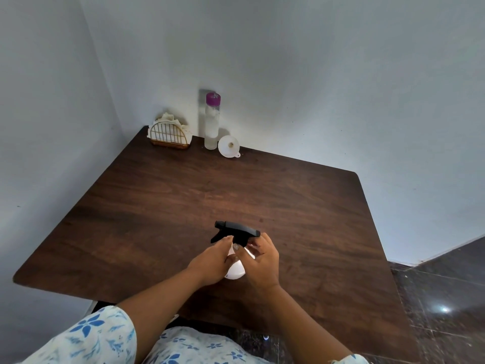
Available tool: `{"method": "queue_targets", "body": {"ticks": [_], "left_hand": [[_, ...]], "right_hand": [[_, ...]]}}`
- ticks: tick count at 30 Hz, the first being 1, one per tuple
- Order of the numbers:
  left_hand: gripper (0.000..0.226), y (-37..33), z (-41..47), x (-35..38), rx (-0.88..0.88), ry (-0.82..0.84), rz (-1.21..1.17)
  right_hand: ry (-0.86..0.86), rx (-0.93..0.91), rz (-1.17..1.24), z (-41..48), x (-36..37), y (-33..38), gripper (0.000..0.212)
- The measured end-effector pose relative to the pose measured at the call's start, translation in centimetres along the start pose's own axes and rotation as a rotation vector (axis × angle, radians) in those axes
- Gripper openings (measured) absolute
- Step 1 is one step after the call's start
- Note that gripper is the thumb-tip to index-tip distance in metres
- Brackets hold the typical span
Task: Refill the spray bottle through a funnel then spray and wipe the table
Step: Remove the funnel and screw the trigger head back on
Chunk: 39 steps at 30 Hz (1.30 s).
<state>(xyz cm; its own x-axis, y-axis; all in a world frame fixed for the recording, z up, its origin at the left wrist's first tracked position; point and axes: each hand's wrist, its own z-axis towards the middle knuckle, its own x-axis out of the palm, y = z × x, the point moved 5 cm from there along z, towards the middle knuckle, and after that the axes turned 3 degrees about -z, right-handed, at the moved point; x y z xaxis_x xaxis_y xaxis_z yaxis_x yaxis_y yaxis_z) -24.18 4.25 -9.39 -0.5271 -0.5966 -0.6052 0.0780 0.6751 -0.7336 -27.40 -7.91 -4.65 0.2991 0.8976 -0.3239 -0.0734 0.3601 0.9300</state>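
A white spray bottle (235,271) with a black trigger head (236,229) stands on the dark wooden table (157,206), near its front edge. My left hand (210,261) grips the bottle's body from the left. My right hand (259,261) curls round the neck just under the black head. A white funnel (228,145) lies on its side at the back of the table. Next to the funnel stands a tall clear bottle with a purple cap (212,122), holding clear liquid.
A gold wire holder with cream cloths or napkins (170,134) sits in the back left corner. Pale walls close in the table at the back and left. Dark tiled floor (446,298) shows on the right.
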Motion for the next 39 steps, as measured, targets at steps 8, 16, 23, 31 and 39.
{"method": "queue_targets", "body": {"ticks": [8,16,23,31,39], "left_hand": [[0.054,0.2,-0.1,-0.2,-0.031,0.009,-0.046],[0.050,-0.4,0.1,0.0,-0.009,0.032,-0.029],[0.052,-0.4,0.1,0.0,0.001,0.063,0.023],[0.057,-0.2,0.2,-0.1,-0.020,0.027,-0.039],[0.056,-0.2,0.2,-0.3,0.012,0.031,-0.057]], "right_hand": [[-0.011,0.168,-0.026,0.4,0.7,-0.5,0.040],[0.007,0.219,-0.018,0.7,1.3,-0.7,0.034],[0.077,0.133,-0.027,0.3,1.7,-0.3,0.039],[0.052,0.108,-0.005,0.4,0.8,-0.8,0.029],[0.183,0.115,0.087,0.4,0.9,-1.2,0.043]]}}
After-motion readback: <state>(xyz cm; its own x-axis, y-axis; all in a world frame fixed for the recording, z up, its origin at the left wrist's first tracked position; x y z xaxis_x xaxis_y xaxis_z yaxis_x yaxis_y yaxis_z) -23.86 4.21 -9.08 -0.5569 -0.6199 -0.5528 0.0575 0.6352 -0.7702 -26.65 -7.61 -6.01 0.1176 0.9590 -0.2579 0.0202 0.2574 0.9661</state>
